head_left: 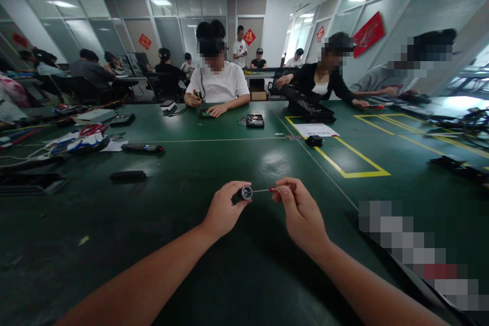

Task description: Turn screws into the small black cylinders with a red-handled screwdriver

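The green worktop bears a yellow taped outline at right, with a white sheet at its far end. A black bar and a black-and-red tool lie left of centre. A black drive lies farther back.

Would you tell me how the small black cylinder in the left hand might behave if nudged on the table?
The small black cylinder shows a round end face, so lying on its side it would probably roll on the smooth green table. The left hand holds it with fingertips alone, so it is likely light.
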